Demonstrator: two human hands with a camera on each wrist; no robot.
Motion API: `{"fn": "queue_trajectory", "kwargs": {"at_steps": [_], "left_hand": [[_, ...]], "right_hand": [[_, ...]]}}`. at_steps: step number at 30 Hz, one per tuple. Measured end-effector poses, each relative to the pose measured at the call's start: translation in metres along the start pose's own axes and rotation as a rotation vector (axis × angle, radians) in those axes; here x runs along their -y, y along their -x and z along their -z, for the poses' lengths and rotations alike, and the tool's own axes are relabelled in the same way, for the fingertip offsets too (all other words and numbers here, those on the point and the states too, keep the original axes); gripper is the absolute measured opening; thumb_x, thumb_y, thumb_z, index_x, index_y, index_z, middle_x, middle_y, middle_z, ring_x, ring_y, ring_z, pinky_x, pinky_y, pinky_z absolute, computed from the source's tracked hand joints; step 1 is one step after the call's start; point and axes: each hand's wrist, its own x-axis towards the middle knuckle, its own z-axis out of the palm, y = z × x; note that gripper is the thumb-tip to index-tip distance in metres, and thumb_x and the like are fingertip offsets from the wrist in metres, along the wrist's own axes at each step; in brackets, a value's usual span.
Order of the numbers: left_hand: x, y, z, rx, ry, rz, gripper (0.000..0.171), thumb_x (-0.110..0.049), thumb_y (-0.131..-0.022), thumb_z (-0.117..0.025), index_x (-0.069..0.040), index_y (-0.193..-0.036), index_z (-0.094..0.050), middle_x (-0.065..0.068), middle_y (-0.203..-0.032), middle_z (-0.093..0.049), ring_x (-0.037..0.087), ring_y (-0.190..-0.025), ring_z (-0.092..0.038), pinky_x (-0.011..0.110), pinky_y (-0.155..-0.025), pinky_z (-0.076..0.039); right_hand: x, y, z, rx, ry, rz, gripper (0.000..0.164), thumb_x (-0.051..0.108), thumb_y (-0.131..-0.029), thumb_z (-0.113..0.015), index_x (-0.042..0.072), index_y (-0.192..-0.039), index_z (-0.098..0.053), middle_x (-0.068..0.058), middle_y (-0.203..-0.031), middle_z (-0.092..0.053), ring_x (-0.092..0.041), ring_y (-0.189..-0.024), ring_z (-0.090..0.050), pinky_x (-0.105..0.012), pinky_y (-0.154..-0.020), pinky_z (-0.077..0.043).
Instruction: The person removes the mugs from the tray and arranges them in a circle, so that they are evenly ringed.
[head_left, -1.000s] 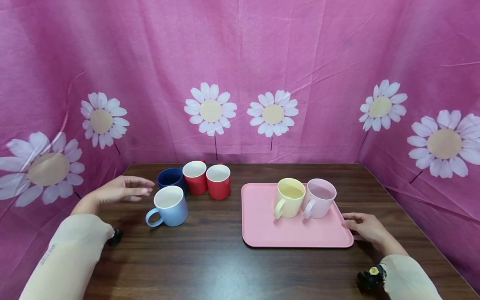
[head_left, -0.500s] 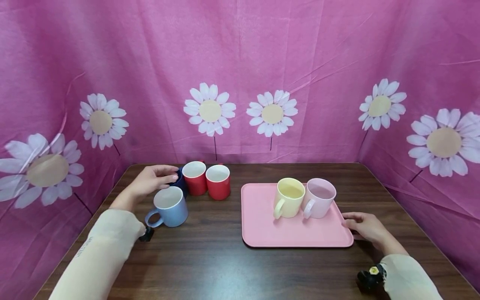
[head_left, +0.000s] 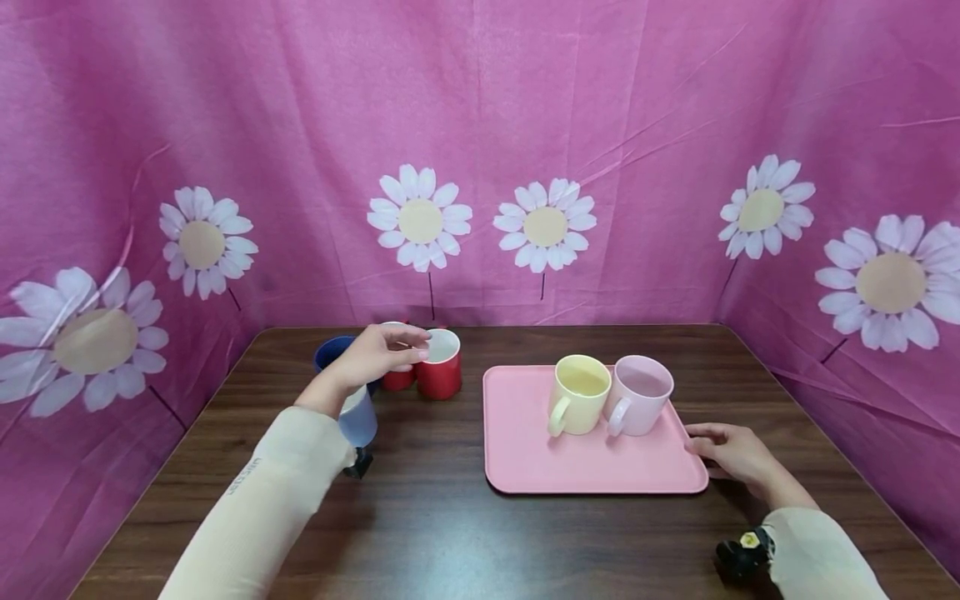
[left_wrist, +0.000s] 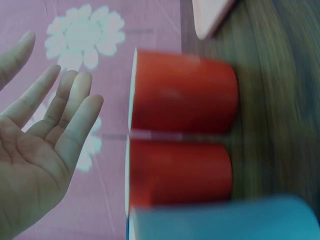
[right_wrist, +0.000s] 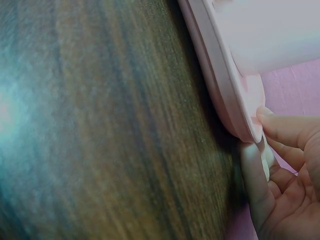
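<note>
My left hand (head_left: 381,354) hovers over the mugs on the left with its fingers loosely extended, holding nothing. Its fingertips overlap the rim of the nearer-right red mug (head_left: 440,379) in the head view. A second red mug (head_left: 397,382) stands beside it, partly hidden by the hand. The light blue mug (head_left: 358,421) and the dark blue mug (head_left: 327,352) are also partly covered by that hand and wrist. At the right, my right hand (head_left: 738,458) pinches the edge of the pink tray (head_left: 525,462), thumb at the rim and fingers below it.
A yellow mug (head_left: 583,412) and a lilac mug (head_left: 640,414) stand side by side on the tray, handles toward me. All this is on a dark wooden table (head_left: 450,542), with a pink flowered curtain (head_left: 480,108) behind and at both sides.
My left hand has moved right, from left of the dark blue mug, past it, to over the red mugs. The right hand, tray and mugs have stayed in place.
</note>
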Motion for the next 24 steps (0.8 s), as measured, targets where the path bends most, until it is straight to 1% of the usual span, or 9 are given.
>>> {"fn": "queue_trajectory", "kwargs": {"at_steps": [2,4,7,9,13,17,20,24], "left_hand": [[-0.005,-0.005,-0.009,0.016,0.0,-0.003,0.044,-0.015,-0.088,-0.069,0.004,-0.127,-0.057,0.017,-0.112,-0.063,0.032,-0.101,-0.062,0.044,-0.084,-0.052],[-0.008,-0.011,-0.018,0.03,-0.008,-0.012,0.042,-0.014,-0.088,-0.069,0.003,-0.126,-0.058,0.016,-0.111,-0.064,0.032,-0.1,-0.062,0.042,-0.083,-0.052],[-0.01,-0.017,-0.031,0.054,-0.004,-0.04,0.038,-0.011,-0.087,-0.069,0.002,-0.122,-0.061,0.017,-0.111,-0.063,0.03,-0.096,-0.064,0.04,-0.081,-0.053],[-0.01,-0.02,-0.04,0.058,-0.013,-0.064,0.035,-0.01,-0.086,-0.07,0.001,-0.119,-0.063,0.017,-0.11,-0.064,0.026,-0.092,-0.064,0.038,-0.078,-0.054],[-0.008,-0.026,-0.059,0.08,-0.022,-0.093,0.033,-0.009,-0.085,-0.071,0.002,-0.116,-0.065,0.014,-0.106,-0.065,0.023,-0.088,-0.064,0.039,-0.076,-0.055],[-0.003,-0.032,-0.08,0.132,-0.036,-0.098,0.033,-0.008,-0.086,-0.07,0.002,-0.117,-0.064,0.011,-0.101,-0.067,0.021,-0.088,-0.064,0.041,-0.077,-0.054],[0.0,-0.036,-0.095,0.156,-0.043,-0.09,0.033,-0.008,-0.086,-0.07,0.001,-0.117,-0.065,0.011,-0.1,-0.068,0.02,-0.087,-0.064,0.038,-0.076,-0.055],[0.005,-0.04,-0.115,0.171,-0.054,-0.071,0.032,-0.009,-0.085,-0.07,0.0,-0.116,-0.066,0.014,-0.103,-0.068,0.02,-0.09,-0.064,0.029,-0.075,-0.053]], "right_hand": [[0.0,0.0,0.0,-0.001,-0.003,-0.003,0.048,0.014,-0.094,-0.06,-0.018,-0.126,-0.046,-0.027,-0.112,-0.061,-0.021,-0.092,-0.064,-0.041,-0.074,-0.055],[0.0,0.0,0.0,0.003,-0.005,0.0,0.047,0.013,-0.094,-0.06,-0.019,-0.126,-0.045,-0.027,-0.112,-0.061,-0.021,-0.091,-0.064,-0.041,-0.073,-0.055],[-0.001,0.0,0.0,0.001,-0.008,0.0,0.048,0.014,-0.094,-0.06,-0.018,-0.126,-0.046,-0.027,-0.112,-0.061,-0.02,-0.091,-0.064,-0.041,-0.073,-0.055],[-0.001,-0.001,0.0,0.001,-0.005,0.001,0.048,0.015,-0.094,-0.06,-0.018,-0.126,-0.046,-0.026,-0.112,-0.061,-0.02,-0.091,-0.064,-0.04,-0.073,-0.055],[-0.001,0.0,0.0,0.003,0.002,0.004,0.049,0.016,-0.093,-0.061,-0.018,-0.125,-0.047,-0.026,-0.111,-0.062,-0.021,-0.092,-0.064,-0.041,-0.074,-0.055],[-0.001,0.0,0.0,0.004,0.002,0.006,0.049,0.016,-0.093,-0.061,-0.018,-0.125,-0.047,-0.026,-0.112,-0.061,-0.022,-0.092,-0.064,-0.042,-0.074,-0.055],[0.0,0.001,0.0,0.005,-0.002,0.004,0.049,0.016,-0.093,-0.061,-0.018,-0.126,-0.047,-0.026,-0.112,-0.061,-0.021,-0.092,-0.064,-0.041,-0.074,-0.055],[-0.001,0.0,0.0,0.008,-0.01,0.006,0.049,0.016,-0.093,-0.061,-0.018,-0.126,-0.046,-0.025,-0.11,-0.062,-0.019,-0.091,-0.064,-0.041,-0.073,-0.055]]}}
